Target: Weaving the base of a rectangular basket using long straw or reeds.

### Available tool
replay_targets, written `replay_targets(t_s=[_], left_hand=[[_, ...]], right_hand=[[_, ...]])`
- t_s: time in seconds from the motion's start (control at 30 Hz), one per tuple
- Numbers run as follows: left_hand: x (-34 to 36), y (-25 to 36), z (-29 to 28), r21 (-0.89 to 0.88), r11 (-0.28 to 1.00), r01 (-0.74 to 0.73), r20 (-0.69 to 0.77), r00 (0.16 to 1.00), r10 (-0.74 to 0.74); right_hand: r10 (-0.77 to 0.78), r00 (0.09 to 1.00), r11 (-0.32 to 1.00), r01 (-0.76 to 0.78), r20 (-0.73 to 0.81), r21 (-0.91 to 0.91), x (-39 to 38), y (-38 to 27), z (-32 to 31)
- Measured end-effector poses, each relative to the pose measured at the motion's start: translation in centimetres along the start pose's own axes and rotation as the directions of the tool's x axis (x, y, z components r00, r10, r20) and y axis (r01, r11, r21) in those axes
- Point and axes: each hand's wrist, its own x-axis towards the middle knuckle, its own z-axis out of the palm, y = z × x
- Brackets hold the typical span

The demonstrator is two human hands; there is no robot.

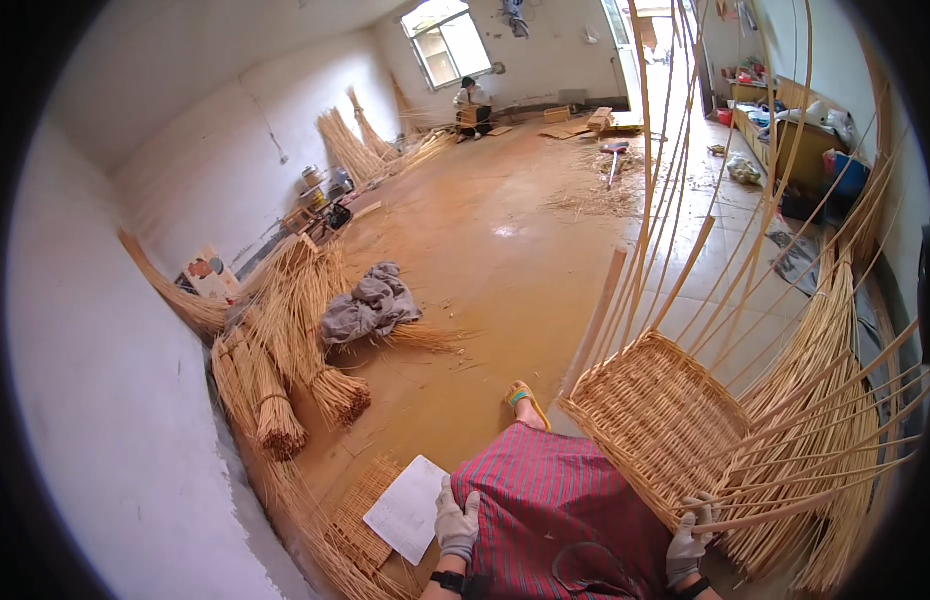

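My left hand [456,520], in a pale glove, is at the left edge of the red striped cloth [555,490] over my lap. Its fingers close on that cloth's edge, close beside a white sheet of paper [409,508]. My right hand [691,535], gloved too, grips the near corner of a woven wicker basket [670,410]. The basket rests tilted to the right of my lap. Long unwoven stakes [675,180] rise from its far side, and more spread out to the right past my right hand. Part of the right fingers is hidden by the stakes.
Wicker bundles [280,420] lie along the left wall, with a grey cloth [370,305] on top. A loose bundle [825,440] leans at the right. A woven panel [363,515] lies under the paper. Farther off, another person [472,108] sits beneath the window.
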Motion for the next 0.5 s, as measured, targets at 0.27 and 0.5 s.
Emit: replay_targets(t_s=[0.27,0.5], left_hand=[[-0.3,0.1,0.3,0.003,0.97,-0.243,-0.219,0.946,0.238],[-1.0,0.4,-0.6,-0.114,0.964,-0.242,-0.286,0.937,0.201]], right_hand=[[-0.046,0.998,0.996,0.048,0.036,-0.08,0.5,-1.6,-0.1],[0.036,0.999,0.999,-0.036,0.03,0.013,0.8,-3.9,-0.5]])
